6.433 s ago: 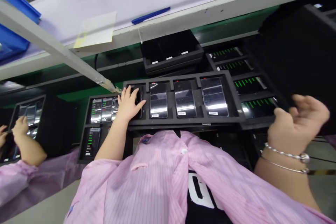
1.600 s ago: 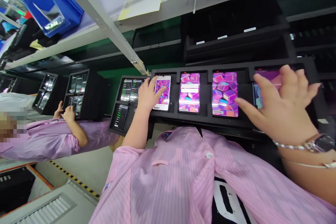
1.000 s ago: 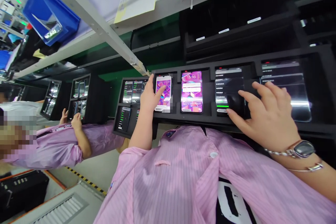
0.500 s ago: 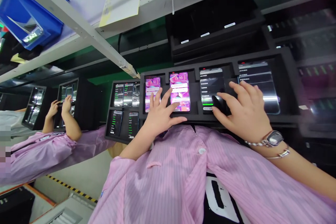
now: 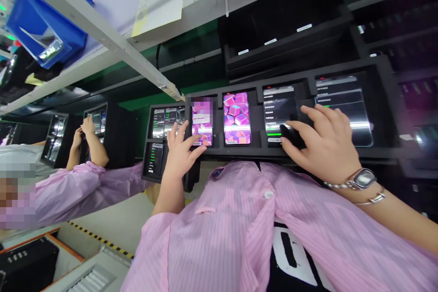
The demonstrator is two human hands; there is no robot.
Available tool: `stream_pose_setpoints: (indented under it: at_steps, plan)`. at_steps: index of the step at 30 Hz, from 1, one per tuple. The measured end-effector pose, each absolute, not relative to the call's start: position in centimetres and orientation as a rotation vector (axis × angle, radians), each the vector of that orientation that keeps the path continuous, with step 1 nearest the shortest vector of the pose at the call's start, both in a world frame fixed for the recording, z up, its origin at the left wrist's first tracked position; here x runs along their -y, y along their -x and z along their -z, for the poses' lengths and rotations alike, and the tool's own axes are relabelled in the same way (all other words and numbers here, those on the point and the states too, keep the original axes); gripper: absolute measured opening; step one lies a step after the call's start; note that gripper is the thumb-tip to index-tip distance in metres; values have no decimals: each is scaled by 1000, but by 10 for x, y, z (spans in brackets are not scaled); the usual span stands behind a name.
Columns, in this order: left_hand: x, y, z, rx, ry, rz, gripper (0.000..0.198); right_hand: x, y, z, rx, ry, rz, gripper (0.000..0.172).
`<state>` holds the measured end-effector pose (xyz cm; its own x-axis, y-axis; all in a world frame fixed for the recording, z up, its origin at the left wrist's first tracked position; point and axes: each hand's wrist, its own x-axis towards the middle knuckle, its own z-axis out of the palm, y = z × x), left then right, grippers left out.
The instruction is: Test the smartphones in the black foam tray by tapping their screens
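Closest of all, a pink striped shirt (image 5: 205,246) fills the lower middle, with a watch (image 5: 364,178) on the right wrist. The right hand (image 5: 321,141) arches with fingers spread between the third phone (image 5: 278,112) and the fourth phone (image 5: 357,109), thumb and forefinger over the third one's lower right part. It grips nothing; whether a fingertip presses the glass, I cannot tell. The left hand (image 5: 183,150) is fanned wide and holds nothing, its forefinger over the lower screen of the first phone (image 5: 204,121) and its thumb by the bottom edge.

That left hand has just shifted off the second phone (image 5: 237,118), whose screen has gone from clock and notices to plain wallpaper. So the second phone now lies uncovered, and the left hand's work seems centred on the first. The right pair show dark lists with a green line, much as a moment ago, so the four seem to be at different stages.

All four lie face up in one black tray (image 5: 256,114). Beside its left end sits a smaller tray (image 5: 153,140) of phones. Beyond are stacked trays (image 5: 284,13) with white labels, a co-worker's hands (image 5: 88,125) and a blue bin (image 5: 71,36).
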<state>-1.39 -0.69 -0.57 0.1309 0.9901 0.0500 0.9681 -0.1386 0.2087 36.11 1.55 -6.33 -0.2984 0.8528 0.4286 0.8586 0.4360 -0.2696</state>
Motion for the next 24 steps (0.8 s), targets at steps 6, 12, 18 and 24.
stream_pose_setpoints:
  at_steps: [6, 12, 18, 24]
  plan:
    - [-57, 27, 24, -2114, -2102, -230, 67, -16, -360, 59, 2175, 1463, -87, 35]
    - [-45, -13, 10, -1932, -2295, -659, 89, -14, -366, 55, 2090, 1465, -224, 42]
    - [0, -57, 23, -1743, -2388, -519, 81, -16, -383, 46, 2115, 1395, -141, 43]
    - [-25, -68, 37, -1891, -2346, -392, 76, -23, -368, 51, 2133, 1361, -204, 41]
